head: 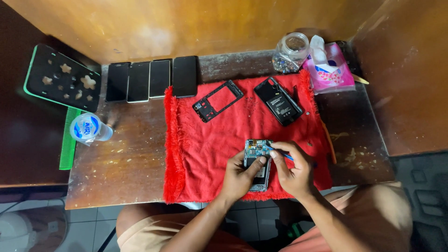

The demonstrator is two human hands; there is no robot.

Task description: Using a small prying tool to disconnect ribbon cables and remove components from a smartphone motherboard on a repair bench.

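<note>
phone repair bench: row of phones (151, 79), opened handset (258, 163), screw jar (290, 52).

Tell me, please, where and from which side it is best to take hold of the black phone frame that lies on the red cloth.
Probably by one long side rail of the black phone frame, coming from above. It lies flat and diagonal on the red cloth, apart from both hands, and its open middle lets one finger go inside and the thumb outside. The rails look thin, so a light pinch seems wise.
</note>
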